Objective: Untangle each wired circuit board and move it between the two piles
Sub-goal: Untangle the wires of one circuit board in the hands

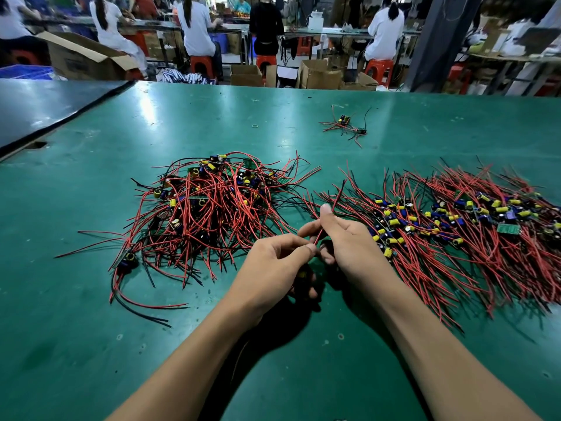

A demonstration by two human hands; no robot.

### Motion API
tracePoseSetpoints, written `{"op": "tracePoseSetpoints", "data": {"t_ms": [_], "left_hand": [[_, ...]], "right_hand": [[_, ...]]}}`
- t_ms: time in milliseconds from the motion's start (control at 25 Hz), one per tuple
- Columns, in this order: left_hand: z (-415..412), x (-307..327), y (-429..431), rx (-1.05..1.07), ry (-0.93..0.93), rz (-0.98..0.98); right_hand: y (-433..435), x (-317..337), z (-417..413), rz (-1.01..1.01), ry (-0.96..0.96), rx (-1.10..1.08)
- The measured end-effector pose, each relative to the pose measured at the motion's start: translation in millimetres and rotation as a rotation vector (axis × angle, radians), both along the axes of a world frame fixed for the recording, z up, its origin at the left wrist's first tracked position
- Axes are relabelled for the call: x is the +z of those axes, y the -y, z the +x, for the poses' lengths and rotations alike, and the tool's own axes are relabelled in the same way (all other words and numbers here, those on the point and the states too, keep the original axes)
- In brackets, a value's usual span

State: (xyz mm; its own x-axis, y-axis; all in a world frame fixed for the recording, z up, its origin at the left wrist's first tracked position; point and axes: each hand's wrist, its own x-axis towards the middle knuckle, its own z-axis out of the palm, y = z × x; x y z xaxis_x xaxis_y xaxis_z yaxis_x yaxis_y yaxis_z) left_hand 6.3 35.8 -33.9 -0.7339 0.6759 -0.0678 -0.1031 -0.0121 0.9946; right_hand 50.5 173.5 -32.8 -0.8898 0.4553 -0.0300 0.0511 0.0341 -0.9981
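A tangled pile of circuit boards (209, 205) with red and black wires lies left of centre on the green table (91, 329). A wider, flatter pile of boards (449, 220) spreads to the right. Between them, my left hand (270, 268) and my right hand (343, 238) meet over the table. My right hand pinches a red wire (335, 199) that sticks up past its thumb. My left hand pinches the same wire lower down, and a board with a yellow part (302, 273) hangs half hidden under its fingers.
A small stray bundle of wired boards (346, 124) lies farther back on the table, near a rubber band (255, 126). A dark second table (45, 107) adjoins at the far left. Seated people, red stools and cardboard boxes (246, 75) fill the background.
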Motion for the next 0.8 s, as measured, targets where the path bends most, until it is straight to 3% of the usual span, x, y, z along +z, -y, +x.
{"op": "tracePoseSetpoints", "data": {"t_ms": [280, 480, 640, 720, 800], "left_hand": [[-0.1, -1.2, -1.4, -0.001, 0.112, 0.069], [-1.4, 4.3, 1.9, -0.018, 0.156, 0.059], [0.8, 4.6, 0.4, 0.014, 0.114, 0.025], [0.7, 4.8, 0.3, 0.005, 0.123, 0.021], [-0.3, 6.4, 1.4, -0.032, 0.174, 0.039]], "right_hand": [[-7.5, 2.0, 11.2, -0.216, 0.094, 0.286], [-12.7, 5.1, 12.3, 0.029, 0.029, 0.058], [-16.2, 3.1, 11.1, 0.058, 0.009, -0.036], [-15.0, 4.9, 9.6, 0.009, -0.007, -0.004], [-11.8, 6.5, 7.4, -0.163, -0.043, 0.061]]}}
